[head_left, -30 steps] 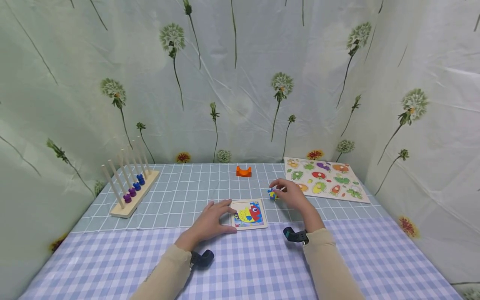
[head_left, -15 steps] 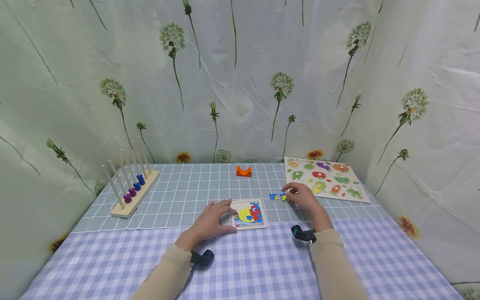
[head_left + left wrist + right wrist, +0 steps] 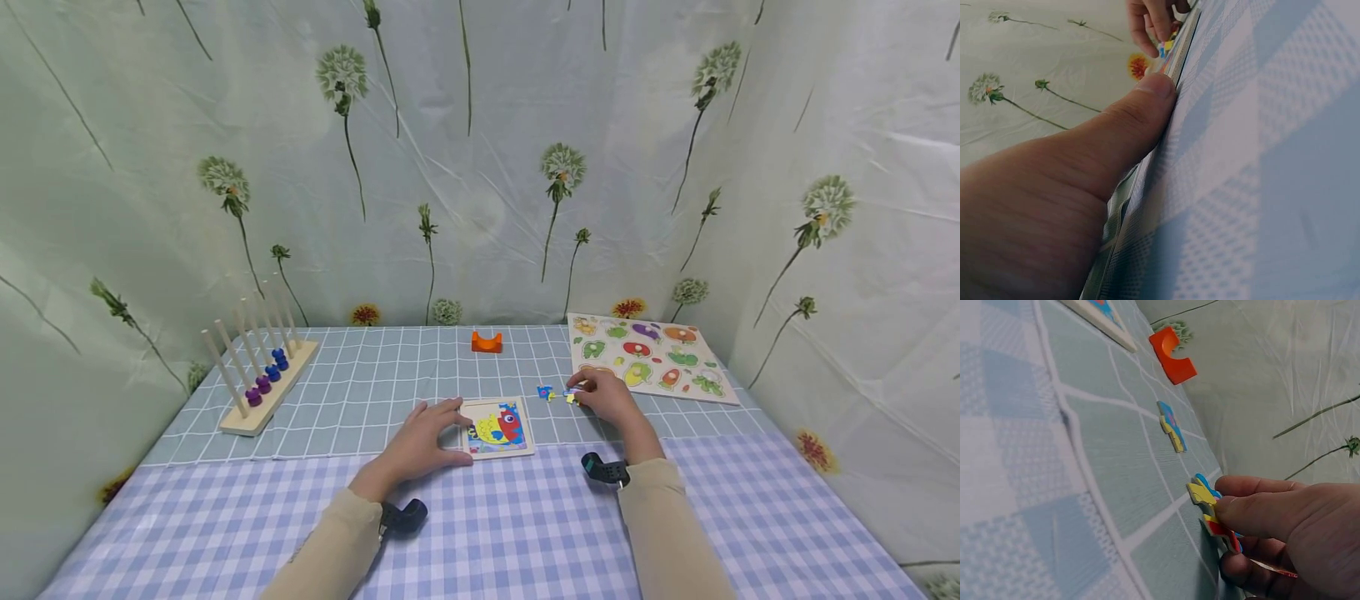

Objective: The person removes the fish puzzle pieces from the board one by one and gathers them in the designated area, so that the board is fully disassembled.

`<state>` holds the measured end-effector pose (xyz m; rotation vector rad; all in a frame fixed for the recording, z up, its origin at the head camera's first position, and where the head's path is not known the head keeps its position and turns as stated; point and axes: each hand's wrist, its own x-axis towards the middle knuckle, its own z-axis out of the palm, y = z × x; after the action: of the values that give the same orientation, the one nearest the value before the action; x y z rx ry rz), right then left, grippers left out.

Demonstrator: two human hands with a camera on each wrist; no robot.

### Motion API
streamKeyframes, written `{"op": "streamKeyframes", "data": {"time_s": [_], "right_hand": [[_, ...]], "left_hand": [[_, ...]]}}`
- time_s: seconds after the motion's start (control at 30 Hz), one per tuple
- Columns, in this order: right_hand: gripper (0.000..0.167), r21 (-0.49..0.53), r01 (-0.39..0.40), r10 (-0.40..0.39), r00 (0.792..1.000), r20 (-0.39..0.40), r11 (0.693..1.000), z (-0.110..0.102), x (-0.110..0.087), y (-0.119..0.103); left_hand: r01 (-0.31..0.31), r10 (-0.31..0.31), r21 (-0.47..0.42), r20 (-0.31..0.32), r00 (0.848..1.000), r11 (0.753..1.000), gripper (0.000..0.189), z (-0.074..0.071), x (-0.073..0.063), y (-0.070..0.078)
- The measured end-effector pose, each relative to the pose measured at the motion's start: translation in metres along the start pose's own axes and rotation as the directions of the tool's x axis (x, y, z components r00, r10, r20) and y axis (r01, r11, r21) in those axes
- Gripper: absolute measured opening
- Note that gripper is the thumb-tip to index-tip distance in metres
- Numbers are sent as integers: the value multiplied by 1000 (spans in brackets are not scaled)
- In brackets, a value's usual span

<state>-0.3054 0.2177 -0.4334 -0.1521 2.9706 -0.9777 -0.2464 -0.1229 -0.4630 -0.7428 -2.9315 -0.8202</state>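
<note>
A small wooden jigsaw tray (image 3: 527, 427) with a fish picture lies mid-table. My left hand (image 3: 418, 443) holds its left side, fingers along the far edge and thumb (image 3: 1154, 94) against the near edge. To the right of the tray, my right hand (image 3: 609, 402) pinches a yellow, blue and red puzzle piece (image 3: 1202, 492) close to the table; fingers partly cover it, and whether a second piece sits under them I cannot tell. A loose blue and yellow puzzle piece (image 3: 545, 392) lies flat between the tray and the right hand.
An orange block (image 3: 487, 342) with a curved notch stands at the back. A vegetable peg board (image 3: 652, 358) lies at the back right. At the left is a wooden peg stand (image 3: 258, 417) with blue and purple beads. A curtain hangs behind the table.
My right hand has moved a little to the right with a puzzle piece, leaving another piece uncovered on the table. The left hand stays put on the tray.
</note>
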Motion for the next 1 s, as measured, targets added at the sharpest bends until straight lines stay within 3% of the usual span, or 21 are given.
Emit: {"op": "streamKeyframes", "data": {"time_s": [0.33, 0.8, 1.0], "right_hand": [[18, -45, -20, 19, 1000, -24, 999, 3, 1, 3], [21, -32, -52, 50, 997, -53, 998, 1, 0, -4], [22, -33, -29, 27, 998, -50, 999, 0, -1, -9]], "left_hand": [[-11, 11, -3, -6, 1000, 1000, 56, 1, 0, -1], [-6, 6, 0, -7, 1000, 1000, 55, 1, 1, -2], [-4, 4, 1, -7, 1000, 1000, 54, 2, 1, -3]]}}
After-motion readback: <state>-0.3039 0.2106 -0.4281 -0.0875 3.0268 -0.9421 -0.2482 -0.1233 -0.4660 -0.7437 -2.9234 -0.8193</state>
